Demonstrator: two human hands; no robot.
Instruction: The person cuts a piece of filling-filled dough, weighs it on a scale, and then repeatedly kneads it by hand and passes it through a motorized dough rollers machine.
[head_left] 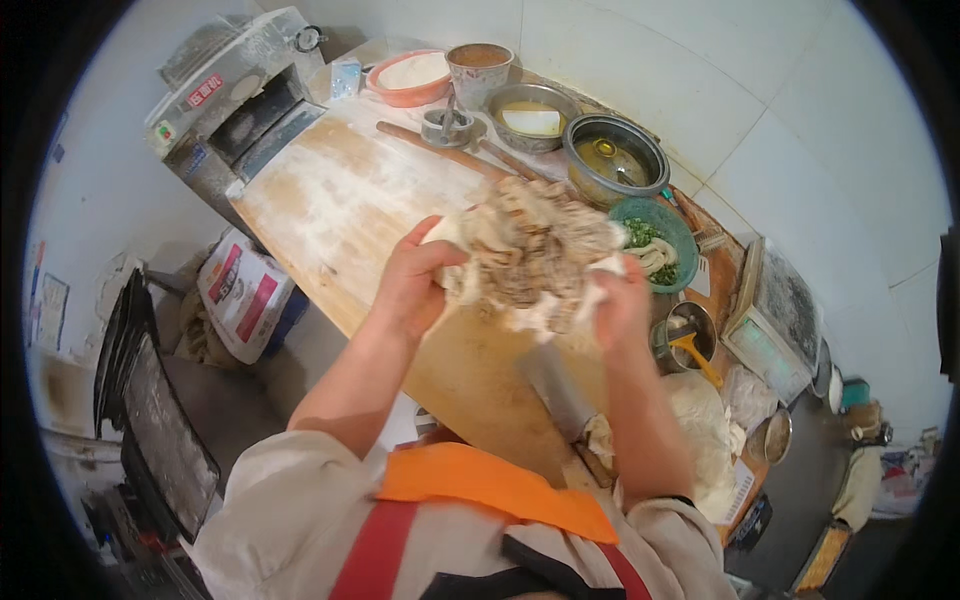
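Observation:
In the head view, I hold up a loose mass of pale dough streaked with brown [530, 240] above the wooden board [470, 370]. My left hand [410, 275] grips its left edge with curled fingers, and my right hand [620, 300] grips the right edge, slightly blurred. Below the dough a broad cleaver [550, 390] lies on the board, its handle end partly behind my right forearm.
Behind are a dough machine [225, 110], rolling pin [430, 145], pink basin [410, 92] and several pots [610, 160]. Right stand a green bowl with scallions [675, 225], scale [770, 310], yellow-handled tool [695, 360] and large dough piece [700, 440]. A sack [245, 300] is left.

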